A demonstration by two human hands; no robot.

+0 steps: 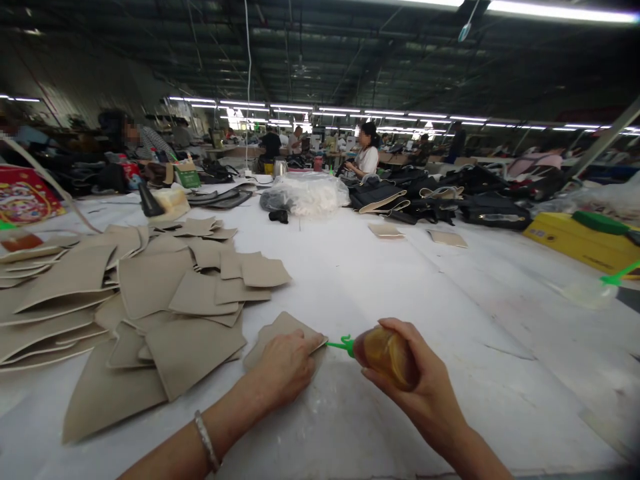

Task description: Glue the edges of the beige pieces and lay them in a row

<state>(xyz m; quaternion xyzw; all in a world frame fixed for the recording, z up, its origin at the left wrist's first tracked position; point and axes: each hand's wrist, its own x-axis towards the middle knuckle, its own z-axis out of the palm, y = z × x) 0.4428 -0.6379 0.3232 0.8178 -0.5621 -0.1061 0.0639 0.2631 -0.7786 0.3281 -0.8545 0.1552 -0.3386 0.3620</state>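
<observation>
My right hand (429, 380) is wrapped round a squeeze bottle (383, 353) of amber liquid, tilted on its side. Its thin green nozzle (344, 344) points left, with the tip at the right corner of a small beige leather-like piece (273, 331). On that piece lies my left hand (286, 365), fingers curled and gripping it near the same corner; the fingertips are partly hidden. A bracelet (206, 440) circles the left wrist. Just left of this hand spreads a loose pile of beige pieces (200, 347), some flat and some folded double.
Two beige pieces (386, 231) lie farther back on the white table (380, 280). Behind them are a plastic-wrapped bundle (305, 192) and dark bags (400, 193). A yellow box (583, 239) and a second green-nozzled bottle (590, 290) stand at right. A person (367, 157) works beyond.
</observation>
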